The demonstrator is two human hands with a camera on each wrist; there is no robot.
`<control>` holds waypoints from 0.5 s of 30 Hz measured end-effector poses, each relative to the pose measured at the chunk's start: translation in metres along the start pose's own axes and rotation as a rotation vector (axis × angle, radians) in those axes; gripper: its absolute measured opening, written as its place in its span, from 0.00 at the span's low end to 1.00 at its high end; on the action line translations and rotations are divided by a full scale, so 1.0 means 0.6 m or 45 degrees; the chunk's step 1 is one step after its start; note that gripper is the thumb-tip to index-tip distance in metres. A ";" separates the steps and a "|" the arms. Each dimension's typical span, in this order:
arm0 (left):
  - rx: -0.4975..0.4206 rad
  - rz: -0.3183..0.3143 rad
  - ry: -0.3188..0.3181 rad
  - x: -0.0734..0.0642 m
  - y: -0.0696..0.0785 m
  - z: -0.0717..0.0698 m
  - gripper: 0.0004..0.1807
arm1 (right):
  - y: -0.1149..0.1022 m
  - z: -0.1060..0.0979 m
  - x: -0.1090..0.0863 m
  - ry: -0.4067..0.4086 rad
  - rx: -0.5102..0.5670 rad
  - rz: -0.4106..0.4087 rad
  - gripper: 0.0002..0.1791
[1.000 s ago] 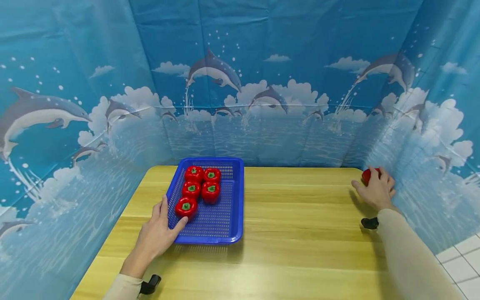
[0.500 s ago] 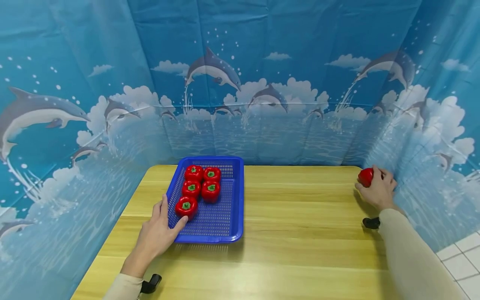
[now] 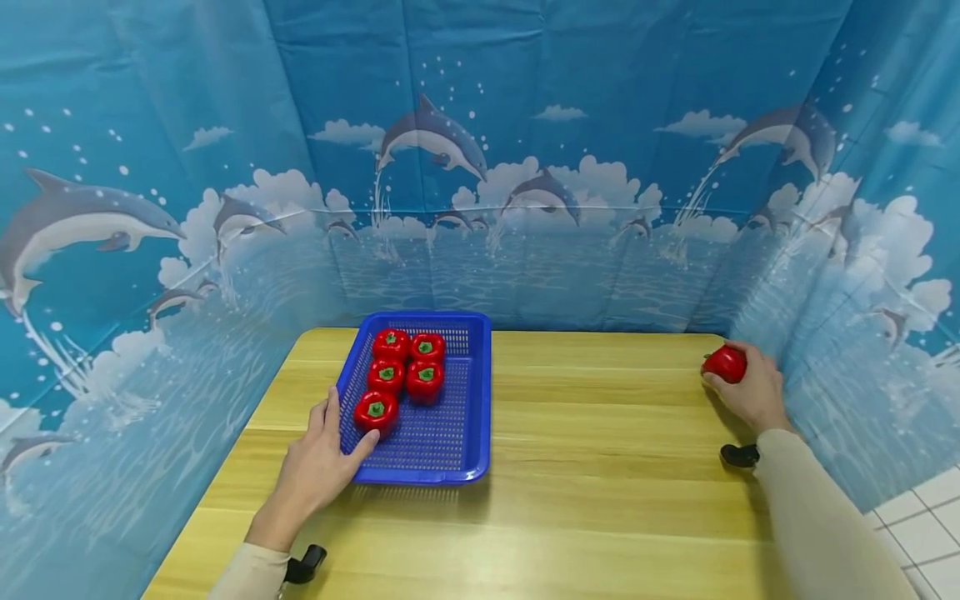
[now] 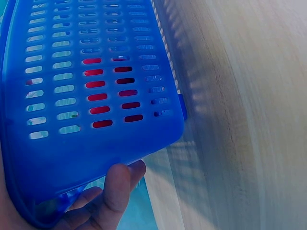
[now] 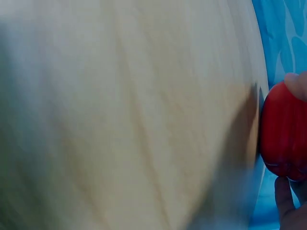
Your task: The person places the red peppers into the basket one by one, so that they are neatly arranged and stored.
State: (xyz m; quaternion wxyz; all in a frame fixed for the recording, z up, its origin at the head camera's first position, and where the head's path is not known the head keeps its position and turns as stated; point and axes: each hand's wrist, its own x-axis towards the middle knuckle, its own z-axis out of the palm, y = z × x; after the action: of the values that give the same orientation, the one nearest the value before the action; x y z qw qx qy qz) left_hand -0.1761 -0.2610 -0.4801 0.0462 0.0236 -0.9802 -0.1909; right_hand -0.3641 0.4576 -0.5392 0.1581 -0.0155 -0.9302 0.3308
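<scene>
A blue plastic basket (image 3: 480, 400) stands on the left half of the table, with several red bell peppers (image 3: 376, 412) inside, green stems up. My left hand (image 3: 315, 462) grips its near left corner, thumb over the rim; the left wrist view has curled fingers (image 4: 117, 191) beneath the slotted wall. At the far right corner of the table, my right hand (image 3: 757, 392) holds another red bell pepper (image 3: 725, 364), its stem pointing left. In the right wrist view this pepper (image 5: 285, 132) sits between the thumb and fingers, at the table's edge.
The yellow wood-grain table (image 3: 600, 467) extends between the basket and my right hand. A blue dolphin-print curtain (image 3: 585, 275) borders it at the back and both sides. White tiles (image 3: 937, 517) show at the lower right.
My right hand has turned and drawn the bell pepper slightly left and toward me, so more of it shows, stem included. The left hand and basket have stayed in place.
</scene>
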 end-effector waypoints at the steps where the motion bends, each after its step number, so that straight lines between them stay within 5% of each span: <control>1: -0.001 0.001 0.000 0.000 0.000 0.000 0.64 | -0.001 0.002 -0.002 0.014 0.005 -0.013 0.43; 15: 0.004 0.001 -0.011 0.001 -0.001 0.000 0.65 | -0.022 0.017 -0.016 0.064 0.034 -0.082 0.42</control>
State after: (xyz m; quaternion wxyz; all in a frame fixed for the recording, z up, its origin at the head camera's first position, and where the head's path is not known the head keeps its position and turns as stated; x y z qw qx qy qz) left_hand -0.1769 -0.2618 -0.4806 0.0422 0.0225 -0.9807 -0.1895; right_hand -0.3570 0.4396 -0.5415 0.1922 0.0081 -0.9215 0.3374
